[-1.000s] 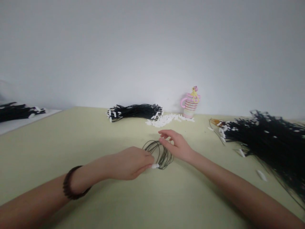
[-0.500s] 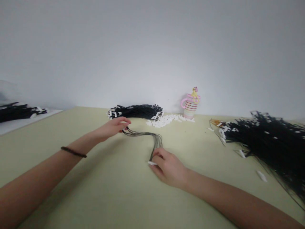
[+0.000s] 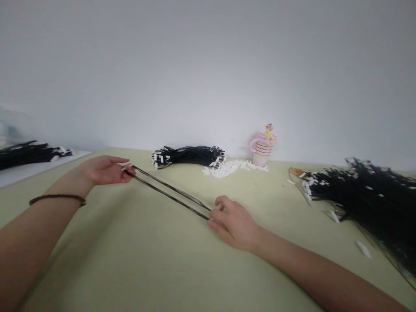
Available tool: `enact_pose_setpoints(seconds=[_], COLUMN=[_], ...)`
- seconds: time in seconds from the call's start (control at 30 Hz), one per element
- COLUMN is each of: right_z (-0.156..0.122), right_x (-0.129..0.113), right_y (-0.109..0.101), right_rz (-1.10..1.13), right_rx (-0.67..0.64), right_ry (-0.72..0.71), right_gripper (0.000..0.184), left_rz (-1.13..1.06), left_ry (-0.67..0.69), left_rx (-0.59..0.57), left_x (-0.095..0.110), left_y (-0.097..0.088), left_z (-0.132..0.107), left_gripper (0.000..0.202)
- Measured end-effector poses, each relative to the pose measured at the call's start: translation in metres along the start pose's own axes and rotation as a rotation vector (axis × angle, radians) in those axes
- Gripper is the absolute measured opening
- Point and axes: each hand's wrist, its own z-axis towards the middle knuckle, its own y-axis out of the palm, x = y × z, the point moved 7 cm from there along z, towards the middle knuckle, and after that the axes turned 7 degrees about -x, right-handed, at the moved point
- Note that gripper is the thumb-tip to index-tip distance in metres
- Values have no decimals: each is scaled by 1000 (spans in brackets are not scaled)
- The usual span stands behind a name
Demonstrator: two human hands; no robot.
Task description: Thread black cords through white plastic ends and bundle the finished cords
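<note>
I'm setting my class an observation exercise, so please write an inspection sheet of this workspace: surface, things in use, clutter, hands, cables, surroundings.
Surface: pale yellow-green table.
Things in use: black cords, stretched in two strands between the hands.
Clutter: dark bundle by the wall; white bits scattered beside it; large dark pile at right; striped cup, upright, with a yellow figure at its rim.
Hands: left hand holds one end of the cords at its fingers; right hand pinches the other.
Power cables: nothing seen.
Surroundings: plain wall behind; second dark bundle on a white surface at left.
</note>
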Motion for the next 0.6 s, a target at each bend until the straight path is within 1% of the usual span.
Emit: enact_pose_setpoints(seconds=[0.03,0.13,0.2,0.27,0.33,0.37,0.4,0.43,0.47,0.5,0.53,0.6], right_z=[1,1,-1,-1,6,14,24,37,51,66,80,105], right_x=[0,-4,-6,-3,8,16,27,39,54,69,84,105], right_y=[-1,-3,-2,-1,-2,-5,-9,-15,-24,-33,-44,-58], right_rz=[-23,-109,-173,-230,-288,-319,-350,-379,-397,-399,-385,-362], right_rx=[-3,-20,-42,-57,-69,-73,-78,-67,-45,-15,39,114], right_ry=[1,-16,-21,0,36,56,77,102,152,211,276,344], right_gripper=[31,31,31,30,27,25,22,18,15,17,23,45], left_rz=[-57,-177,-199,-202,-162,-108,-46,16,74,115,143,165], left_ry=[-23,-64,-62,-60,-4,28,78,160,256,413,599,762], left_rx=[5,72,78,7,-28,6,88,147,202,270,335,430], left_x=[-1,-6,-8,-8,0,6,14,25,37,52,65,74], left_y=[-3,-13,-13,-2,11,16,20,26,34,42,50,65], left_z=[0,0,-1,1,5,8,11,15,18,18,17,20], left_gripper=[19,18,17,14,8,9,10,8,7,9,11,14])
